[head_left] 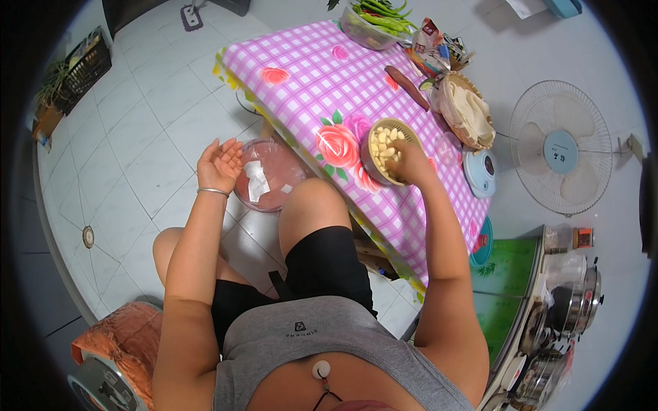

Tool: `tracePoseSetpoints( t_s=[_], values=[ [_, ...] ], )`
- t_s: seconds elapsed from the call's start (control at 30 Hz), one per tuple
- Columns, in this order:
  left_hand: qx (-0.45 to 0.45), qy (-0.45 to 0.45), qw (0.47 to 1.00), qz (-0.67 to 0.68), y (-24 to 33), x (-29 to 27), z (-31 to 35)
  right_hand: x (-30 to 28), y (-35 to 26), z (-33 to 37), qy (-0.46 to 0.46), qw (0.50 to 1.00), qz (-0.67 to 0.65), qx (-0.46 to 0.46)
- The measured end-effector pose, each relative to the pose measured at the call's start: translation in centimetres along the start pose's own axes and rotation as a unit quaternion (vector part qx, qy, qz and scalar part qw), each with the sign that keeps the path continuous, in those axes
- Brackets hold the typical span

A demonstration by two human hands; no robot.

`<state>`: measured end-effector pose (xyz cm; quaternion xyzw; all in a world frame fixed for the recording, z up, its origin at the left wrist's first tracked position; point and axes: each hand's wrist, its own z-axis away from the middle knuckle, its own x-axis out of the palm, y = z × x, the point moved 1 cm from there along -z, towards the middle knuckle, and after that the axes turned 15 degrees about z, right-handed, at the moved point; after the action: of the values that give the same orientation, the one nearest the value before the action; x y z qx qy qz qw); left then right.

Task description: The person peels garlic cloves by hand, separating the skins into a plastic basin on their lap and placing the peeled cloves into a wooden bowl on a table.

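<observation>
Pale yellow, peeled garlic-like cloves filled the round woven basket [385, 152], which sat on the pink-and-white checked, flower-printed desk [308, 75] close to its near long edge, just beside a big printed rose. The right hand [413, 163] lay over the basket's right side, its fingers curled down among the cloves; whether they had closed on one could not be told, since the knuckles hid the tips. The left hand [221, 164], with a thin silver bangle on the wrist, was held palm-up and loosely open, holding nothing that showed, above the edge of the round pinkish translucent plastic basin [269, 175] that stood on the white-tiled floor off the desk's near edge, pale scraps lying inside it. To do this picking well, it seemed wise to take only a few cloves at once, pinching from the heap's top so the light basket would not slide toward the desk's edge. The cloves looked small, smooth and loosely piled, nearly level with the rim.
</observation>
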<state>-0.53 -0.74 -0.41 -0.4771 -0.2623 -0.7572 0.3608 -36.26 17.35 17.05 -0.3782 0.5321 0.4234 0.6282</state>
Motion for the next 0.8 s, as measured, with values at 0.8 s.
tracePoseSetpoints(
  t_s=[0.8],
  values=[
    [-0.011,0.006,1.000,-0.003,-0.7,0.3,-0.2,0.8,1.1,0.0,-0.070,0.947,-0.305,0.075]
  ],
)
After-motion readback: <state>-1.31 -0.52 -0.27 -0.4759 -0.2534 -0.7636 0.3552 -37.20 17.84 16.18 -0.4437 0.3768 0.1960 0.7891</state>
